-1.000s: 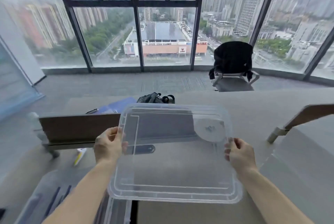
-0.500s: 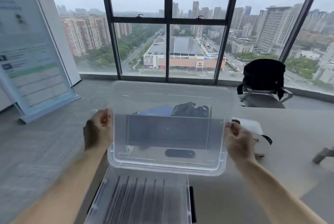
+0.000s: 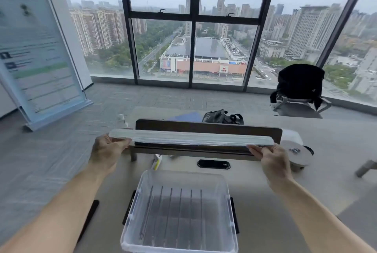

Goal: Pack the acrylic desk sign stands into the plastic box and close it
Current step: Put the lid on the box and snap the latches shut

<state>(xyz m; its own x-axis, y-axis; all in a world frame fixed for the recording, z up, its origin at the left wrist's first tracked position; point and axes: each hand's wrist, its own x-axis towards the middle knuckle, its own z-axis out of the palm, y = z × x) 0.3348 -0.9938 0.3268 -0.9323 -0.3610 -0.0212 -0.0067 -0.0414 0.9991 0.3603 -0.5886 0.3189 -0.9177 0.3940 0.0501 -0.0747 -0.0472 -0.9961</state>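
Gripping the clear lid (image 3: pixel 191 138) at its left end, the left hand (image 3: pixel 106 153) has its fingers closed on the rim; the right hand (image 3: pixel 273 161) pinches the right end, holding it level above the open plastic box (image 3: pixel 130 222) of upright stands (image 3: pixel 175 212) on the desk (image 3: pixel 336 171)

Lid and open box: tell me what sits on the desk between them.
In the head view, below the raised lid and beyond the plastic box lie a black oval grommet, bare desk, and a small white-and-yellow item.

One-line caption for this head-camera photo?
Both hands, left and right, hold the clear lid above the open box.
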